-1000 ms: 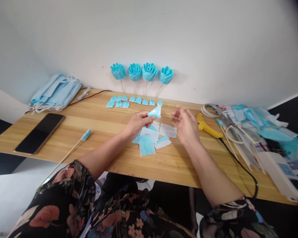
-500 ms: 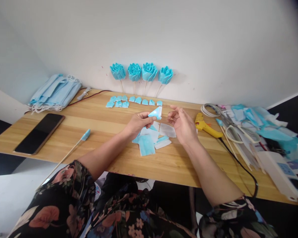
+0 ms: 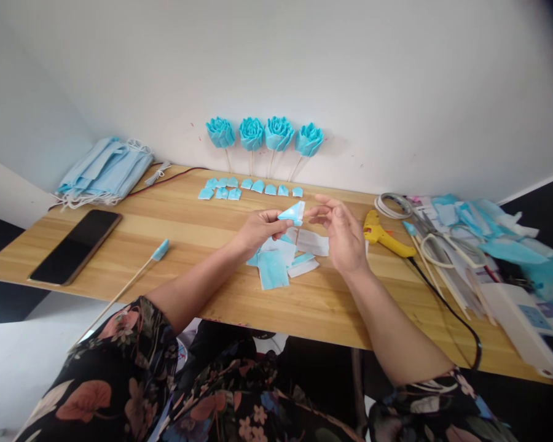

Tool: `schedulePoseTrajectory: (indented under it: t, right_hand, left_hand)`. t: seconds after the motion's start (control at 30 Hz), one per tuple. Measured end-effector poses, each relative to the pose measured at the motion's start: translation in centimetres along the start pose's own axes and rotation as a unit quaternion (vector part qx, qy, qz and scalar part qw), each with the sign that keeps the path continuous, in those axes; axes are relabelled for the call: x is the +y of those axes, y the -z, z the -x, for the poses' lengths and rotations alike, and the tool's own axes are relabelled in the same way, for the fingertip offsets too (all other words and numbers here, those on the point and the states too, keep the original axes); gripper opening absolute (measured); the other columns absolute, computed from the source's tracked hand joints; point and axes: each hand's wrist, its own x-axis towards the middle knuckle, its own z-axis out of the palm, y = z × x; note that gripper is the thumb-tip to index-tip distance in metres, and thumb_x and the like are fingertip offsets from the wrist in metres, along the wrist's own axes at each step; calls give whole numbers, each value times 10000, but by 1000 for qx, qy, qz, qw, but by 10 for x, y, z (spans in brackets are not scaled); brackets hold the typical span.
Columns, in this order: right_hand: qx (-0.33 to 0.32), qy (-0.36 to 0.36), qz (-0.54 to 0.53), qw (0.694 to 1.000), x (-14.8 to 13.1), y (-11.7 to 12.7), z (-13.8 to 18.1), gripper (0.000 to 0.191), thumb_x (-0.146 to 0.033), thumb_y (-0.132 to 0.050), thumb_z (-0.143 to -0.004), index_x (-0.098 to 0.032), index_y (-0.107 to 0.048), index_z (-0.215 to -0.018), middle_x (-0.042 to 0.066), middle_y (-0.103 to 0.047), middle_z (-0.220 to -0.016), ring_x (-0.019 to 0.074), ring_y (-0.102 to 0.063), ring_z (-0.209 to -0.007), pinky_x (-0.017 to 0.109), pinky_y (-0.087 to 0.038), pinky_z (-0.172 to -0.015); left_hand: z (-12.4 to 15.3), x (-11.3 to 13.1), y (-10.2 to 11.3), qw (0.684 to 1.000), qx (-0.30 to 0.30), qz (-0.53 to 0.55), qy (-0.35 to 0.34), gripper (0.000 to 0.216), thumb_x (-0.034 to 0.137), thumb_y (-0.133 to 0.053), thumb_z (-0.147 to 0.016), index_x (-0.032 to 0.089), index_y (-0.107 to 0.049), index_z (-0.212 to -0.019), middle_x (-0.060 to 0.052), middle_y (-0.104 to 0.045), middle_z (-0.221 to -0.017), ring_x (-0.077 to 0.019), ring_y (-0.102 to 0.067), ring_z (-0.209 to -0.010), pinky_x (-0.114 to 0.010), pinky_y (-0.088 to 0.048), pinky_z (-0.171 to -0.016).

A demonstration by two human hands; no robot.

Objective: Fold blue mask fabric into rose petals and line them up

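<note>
My left hand [image 3: 265, 228] pinches a piece of blue mask fabric [image 3: 292, 212], folded into a pointed shape with a pale edge, between thumb and fingers above the table. My right hand [image 3: 343, 236] is beside it with fingers apart and loosely bent, fingertips close to the fabric's right edge; I cannot tell whether they touch. Beneath the hands lie flat cut pieces of blue and white fabric [image 3: 273, 270] in a loose pile. Behind them, small folded blue petals [image 3: 270, 189] are set out in rows.
Several blue fabric roses [image 3: 251, 134] on sticks lean against the wall. On the left are stacked masks [image 3: 105, 172], a phone [image 3: 76, 247] and a blue-tipped stick [image 3: 160, 250]. On the right are a yellow glue gun [image 3: 387, 236], scissors [image 3: 451, 248], tape [image 3: 393, 205] and fabric scraps [image 3: 511, 227].
My right hand's fingers have come nearer the folded fabric and straightened a little. My left hand still pinches the piece, with little movement. The view has shifted slightly.
</note>
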Motion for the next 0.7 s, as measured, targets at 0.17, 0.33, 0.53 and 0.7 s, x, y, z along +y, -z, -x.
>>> schedulePoseTrajectory:
  t: [0.17,0.33,0.53,0.7]
  right_hand:
    - [-6,19,48,999,-2,0,1,411,-570,-446,-974,-300,-664,-1193,29,-749,-974,202,-679,-966,402,-532,-885]
    - [-11,30,91,995,-5,0,2,414,-562,-439,-980,-293,-661,-1203,28,-754,-958,204,-679,-963,404,-530,-882]
    - [-18,43,114,992,-7,1,3,392,-536,-420,-997,-305,-650,-1214,18,-754,-964,200,-674,-956,404,-520,-900]
    - [-17,61,163,985,-7,2,4,373,-510,-412,-1005,-325,-643,-1232,20,-754,-981,225,-659,-1034,449,-486,-984]
  left_hand:
    - [0,0,0,1000,-3,-9,0,253,384,-750,-704,165,-626,-671,46,-486,-542,-75,-398,-538,-259,-317,-577]
    - [0,-2,1,1000,-6,-3,-3,226,373,-745,-708,163,-661,-719,50,-482,-547,-74,-396,-536,-259,-312,-578]
    - [-2,-5,2,1000,-15,9,8,202,353,-733,-727,160,-676,-741,50,-487,-545,-73,-400,-536,-264,-302,-579]
    - [-1,-4,1,997,-37,53,28,184,318,-743,-719,150,-670,-732,47,-499,-533,-70,-409,-528,-263,-305,-585]
